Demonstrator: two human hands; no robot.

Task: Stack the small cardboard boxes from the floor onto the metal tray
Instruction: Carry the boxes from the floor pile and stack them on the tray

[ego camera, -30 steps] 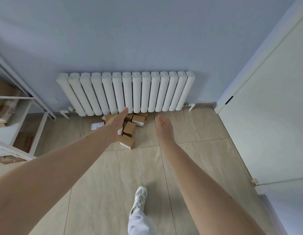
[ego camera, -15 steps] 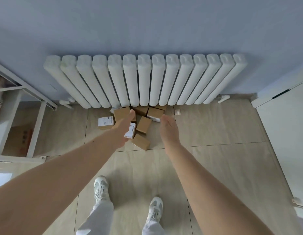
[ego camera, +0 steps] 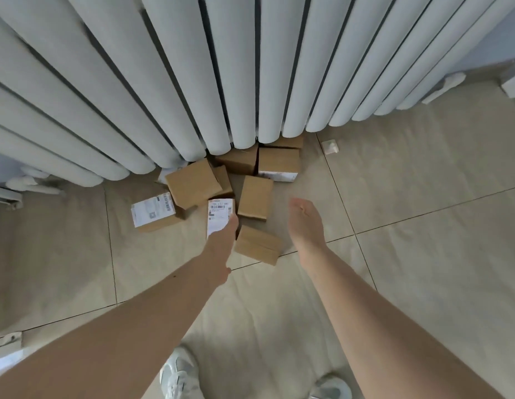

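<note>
Cardboard boxes [ego camera: 254, 200] just beyond both hands' fingers [ego camera: 232, 220]

We reach both bare arms forward and down, forearms converging from the lower corners of the view. Our left hand [ego camera: 220, 246] stretches out with fingers straight and together, the fingertips [ego camera: 233, 221] low and extended ahead of the wrist. Our right hand [ego camera: 306, 223] hangs beside it, well apart, palm turned inward toward the left, fingers loosely relaxed and holding nothing. Our two feet [ego camera: 178, 375] in pale shoes stand below the arms.
</note>
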